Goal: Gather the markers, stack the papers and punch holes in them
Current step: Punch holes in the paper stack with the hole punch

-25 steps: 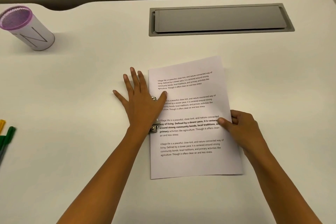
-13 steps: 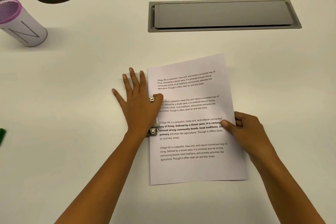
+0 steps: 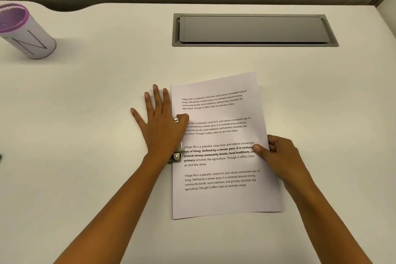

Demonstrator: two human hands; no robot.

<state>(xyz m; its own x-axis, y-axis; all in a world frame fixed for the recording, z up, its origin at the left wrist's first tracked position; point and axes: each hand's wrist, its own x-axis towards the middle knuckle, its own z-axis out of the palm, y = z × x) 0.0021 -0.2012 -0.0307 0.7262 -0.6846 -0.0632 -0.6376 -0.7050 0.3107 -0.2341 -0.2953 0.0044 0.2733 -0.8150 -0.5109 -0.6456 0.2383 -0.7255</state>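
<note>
A stack of printed white papers (image 3: 222, 199) lies slightly tilted on the white desk (image 3: 85, 113). Its left edge sits inside a metal hole punch (image 3: 177, 156), mostly hidden under my left hand (image 3: 160, 126). That hand lies flat with straight fingers, palm pressing down on the punch, thumb on the paper. My right hand (image 3: 280, 156) pinches the papers' right edge, thumb on top and fingers curled underneath. No markers are clearly visible; a dark sliver (image 3: 0, 157) shows at the far left edge.
A white cylindrical holder with a purple mesh top (image 3: 23, 32) stands at the far left. A grey cable tray lid (image 3: 255, 29) is recessed in the desk behind the papers. A partition wall runs along the back.
The view shifted, so the markers at the left edge slid out of sight. My left thumb drew in slightly. Both hands stay on the punch and the papers.
</note>
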